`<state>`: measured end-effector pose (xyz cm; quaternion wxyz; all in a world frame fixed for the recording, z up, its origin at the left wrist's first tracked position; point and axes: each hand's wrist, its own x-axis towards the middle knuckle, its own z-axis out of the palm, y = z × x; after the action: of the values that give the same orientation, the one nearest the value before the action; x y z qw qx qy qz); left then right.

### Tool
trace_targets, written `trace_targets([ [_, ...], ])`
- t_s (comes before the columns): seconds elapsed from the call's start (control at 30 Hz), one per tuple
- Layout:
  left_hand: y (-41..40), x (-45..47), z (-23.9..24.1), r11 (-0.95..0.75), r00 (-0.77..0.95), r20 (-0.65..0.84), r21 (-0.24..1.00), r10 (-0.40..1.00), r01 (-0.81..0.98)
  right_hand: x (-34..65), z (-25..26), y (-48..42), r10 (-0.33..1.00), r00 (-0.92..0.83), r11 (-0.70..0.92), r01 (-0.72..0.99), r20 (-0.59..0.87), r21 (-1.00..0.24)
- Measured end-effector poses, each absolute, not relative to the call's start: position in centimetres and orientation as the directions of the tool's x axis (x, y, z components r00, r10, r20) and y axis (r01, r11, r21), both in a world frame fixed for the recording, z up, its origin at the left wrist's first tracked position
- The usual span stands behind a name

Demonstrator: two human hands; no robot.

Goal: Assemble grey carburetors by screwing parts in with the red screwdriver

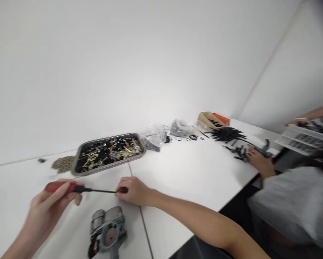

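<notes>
My left hand (52, 205) is closed around the red and black handle of a screwdriver (61, 187), its dark shaft pointing right. At the tip of that shaft, the fingers of my right hand (131, 190) are pinched together; whether they grip the tip or a tiny part there is hidden. Just below the two hands, a grey metal carburetor (110, 230) with a round bore rests on the white table. Beyond them lies a metal tray (110, 167) filled with small brass and black parts.
A pile of small brownish pieces (63, 164) lies left of the tray. Plastic bags (180, 128), black rings (193, 137) and black strips (226, 134) line the wall. At right, a co-worker in a grey shirt (291, 201) reaches onto the table; another person's arm (316, 113) is by a white divided tray (299, 144).
</notes>
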<state>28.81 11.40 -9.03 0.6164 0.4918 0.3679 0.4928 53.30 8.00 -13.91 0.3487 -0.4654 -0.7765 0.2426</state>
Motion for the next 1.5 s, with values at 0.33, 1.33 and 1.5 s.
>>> trace_targets([
  [0.33, 11.3, 29.4, -8.9, -0.079, 0.227, 0.153, 0.949, 0.962, -0.305, 53.0, -13.8, 7.8, 0.896, -0.318, 0.434, 0.47, 0.311, -0.769],
  [1.33, 10.2, 28.8, 4.2, -0.38, 0.561, 0.442, 0.895, 0.7, -0.231, 51.2, -8.6, 3.9, 0.561, -0.807, 0.643, 0.284, 0.185, -0.712],
  [1.5, 10.0, 29.4, 2.8, -0.12, 0.499, 0.199, 0.975, 0.844, -0.187, 51.2, -8.6, 3.9, 0.553, -0.813, 0.65, 0.284, 0.182, -0.705],
])
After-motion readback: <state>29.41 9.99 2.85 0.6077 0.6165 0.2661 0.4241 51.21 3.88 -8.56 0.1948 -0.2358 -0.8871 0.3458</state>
